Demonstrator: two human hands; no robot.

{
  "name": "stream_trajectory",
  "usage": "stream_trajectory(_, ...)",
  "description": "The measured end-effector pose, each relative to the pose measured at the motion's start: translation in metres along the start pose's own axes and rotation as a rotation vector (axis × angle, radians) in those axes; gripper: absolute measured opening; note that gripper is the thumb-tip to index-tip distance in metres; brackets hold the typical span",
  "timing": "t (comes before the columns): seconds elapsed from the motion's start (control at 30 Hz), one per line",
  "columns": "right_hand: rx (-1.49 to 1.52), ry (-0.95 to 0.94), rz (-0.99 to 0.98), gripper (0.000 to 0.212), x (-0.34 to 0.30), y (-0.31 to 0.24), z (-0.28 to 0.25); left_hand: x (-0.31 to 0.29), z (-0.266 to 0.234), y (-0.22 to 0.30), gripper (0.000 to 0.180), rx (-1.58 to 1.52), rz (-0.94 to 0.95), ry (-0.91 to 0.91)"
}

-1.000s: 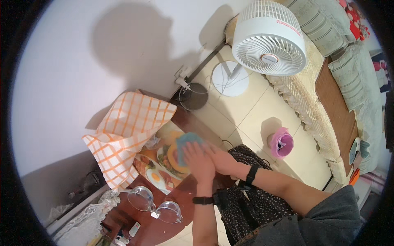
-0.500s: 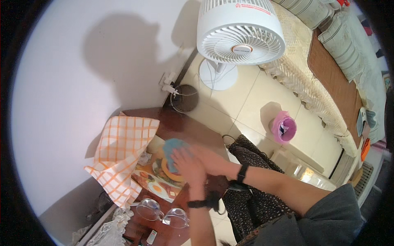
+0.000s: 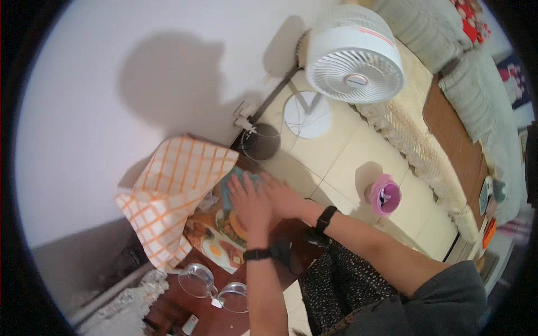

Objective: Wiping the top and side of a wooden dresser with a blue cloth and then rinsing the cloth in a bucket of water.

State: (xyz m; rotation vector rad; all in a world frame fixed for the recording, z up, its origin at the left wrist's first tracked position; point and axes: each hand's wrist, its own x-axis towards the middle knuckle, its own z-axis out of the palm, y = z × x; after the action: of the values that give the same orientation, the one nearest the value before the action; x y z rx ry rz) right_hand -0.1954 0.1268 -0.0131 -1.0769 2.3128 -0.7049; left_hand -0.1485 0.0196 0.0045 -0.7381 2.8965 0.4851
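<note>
A blue-green cloth [image 3: 227, 187] lies on the dark red-brown table [image 3: 216, 288], partly on a placemat printed with food [image 3: 216, 246]. My left hand [image 3: 250, 203] rests flat on the cloth, its fingers stretched out and a little apart. Close at its right side, my right hand [image 3: 280, 196] reaches forward with straight fingers near the cloth's right edge. The palms hide part of the cloth. Left of them, an orange-and-white checked cloth [image 3: 179, 185] drapes over something I cannot see. A small clear crumpled item [image 3: 208, 201] sits beside it.
Glasses-like clear round pieces [image 3: 196, 280] lie on the near part of the table. A white fan [image 3: 356, 67] stands on the tiled floor, near a dark bin [image 3: 261, 143] and a pink-lined bin [image 3: 385, 196]. A sofa [image 3: 462, 145] runs along the right.
Both hands and the blue-green cloth have moved away from me, toward the table's far end. More of the placemat's middle is covered by my left hand and wrist. The view has shifted slightly.
</note>
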Motion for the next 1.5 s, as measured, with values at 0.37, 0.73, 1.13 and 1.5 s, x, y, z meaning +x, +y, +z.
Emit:
stream_trajectory(0.37,-0.286,0.114,-0.180,0.048,-0.069,-0.043,0.011,-0.100,0.000,-0.007,0.053,-0.177,-0.085,0.009)
stream_trajectory(0.73,-0.410,0.033,-0.346,0.045,0.002,-0.049,0.010,-0.061,-0.011,-0.038,0.051,-0.267,-0.140,0.154)
stream_trajectory(1.13,-0.573,-0.264,-0.574,0.051,-0.076,-0.026,0.009,-0.154,0.010,0.015,0.050,-0.388,-0.408,0.080)
stream_trajectory(1.5,-0.621,-0.540,-0.892,0.053,-0.111,-0.084,0.027,-0.255,0.022,0.011,0.049,-0.313,-0.736,0.201)
